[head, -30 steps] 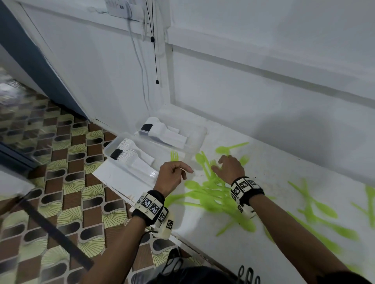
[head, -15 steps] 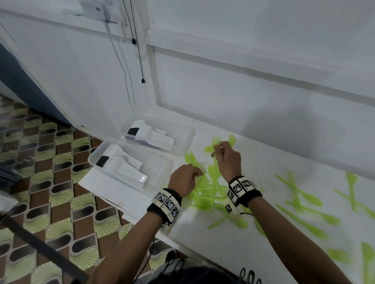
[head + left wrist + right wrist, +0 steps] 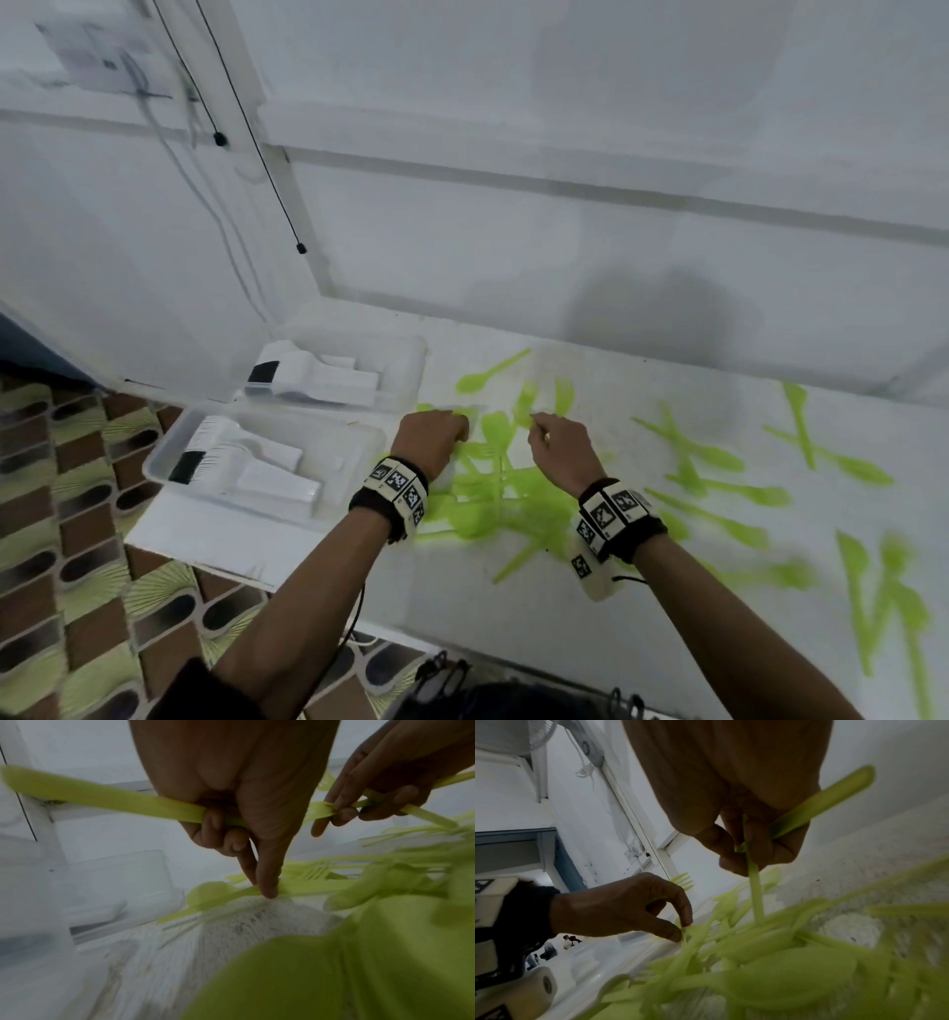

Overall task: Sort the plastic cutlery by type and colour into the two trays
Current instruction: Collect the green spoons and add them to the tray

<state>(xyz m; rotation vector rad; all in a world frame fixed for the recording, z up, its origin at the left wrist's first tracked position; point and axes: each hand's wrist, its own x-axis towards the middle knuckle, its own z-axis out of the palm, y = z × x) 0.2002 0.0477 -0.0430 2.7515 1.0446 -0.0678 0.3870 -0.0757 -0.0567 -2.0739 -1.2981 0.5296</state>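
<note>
Green plastic cutlery (image 3: 506,488) lies heaped on the white table, and both hands are over it. My left hand (image 3: 459,429) curls its lower fingers round a long flat green piece (image 3: 102,800). Its index finger and thumb (image 3: 266,888) pinch the handle of a green spoon (image 3: 209,895) lying on the table. My right hand (image 3: 536,424) grips several green pieces (image 3: 830,796), a fork head (image 3: 318,812) among them. One handle (image 3: 755,892) hangs down into the heap. Two clear trays, the near tray (image 3: 359,442) and the far tray (image 3: 411,360), hold stacked white cutlery (image 3: 257,462).
More green spoons, forks and knives (image 3: 719,462) lie scattered across the table to the right. The table's left edge (image 3: 169,550) drops to a patterned tile floor (image 3: 77,539). A white wall (image 3: 565,231) with hanging cables (image 3: 257,144) stands close behind the trays.
My left hand moved right from beside the near tray onto the heap. My right hand, flat on the heap a second ago, has closed on green pieces and risen a little.
</note>
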